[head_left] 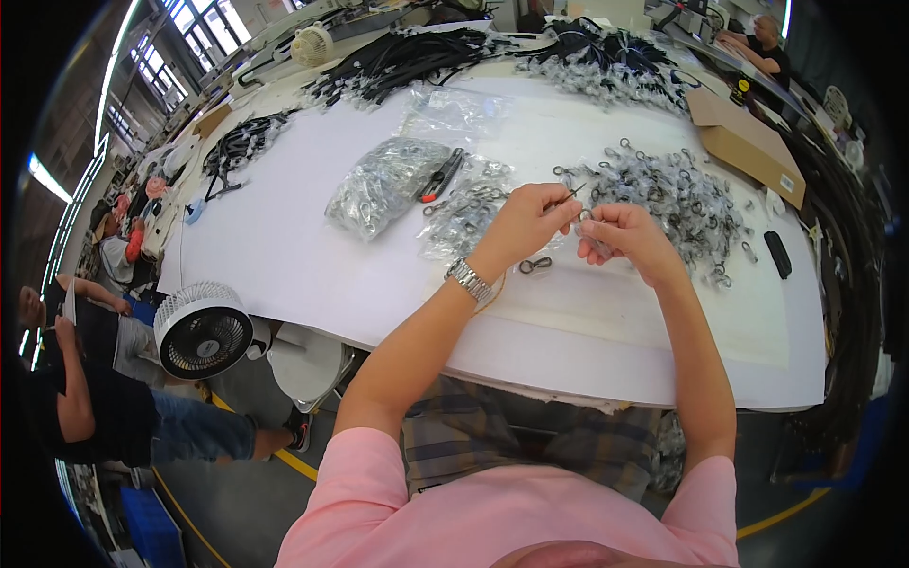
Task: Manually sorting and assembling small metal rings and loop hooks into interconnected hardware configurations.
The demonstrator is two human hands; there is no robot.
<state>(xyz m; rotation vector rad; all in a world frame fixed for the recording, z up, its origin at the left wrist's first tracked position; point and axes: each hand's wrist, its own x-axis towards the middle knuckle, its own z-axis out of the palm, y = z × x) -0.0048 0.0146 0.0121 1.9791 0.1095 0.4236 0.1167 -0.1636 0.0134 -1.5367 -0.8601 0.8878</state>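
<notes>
Both my hands are raised close together over the white table [284,241]. A thin dark pointed piece [574,193] is pinched in my left hand [526,223]; its exact kind is too small to tell. My right hand [629,239] has its fingers closed on a small metal snap hook [586,216], partly wrapped in clear plastic. Just below my left hand lies a bare dark snap hook [535,266]. To the right spreads a big heap of plastic-wrapped snap hooks [677,204]. A smaller pile of wrapped hooks [464,222] sits left of my hands.
A full clear plastic bag [383,185] lies left, with red-and-black cutters [441,176] against it. Bundles of black straps [407,62] cover the far side. An open cardboard box [748,147] stands at the right. A fan [204,329] is by the left edge; people are nearby.
</notes>
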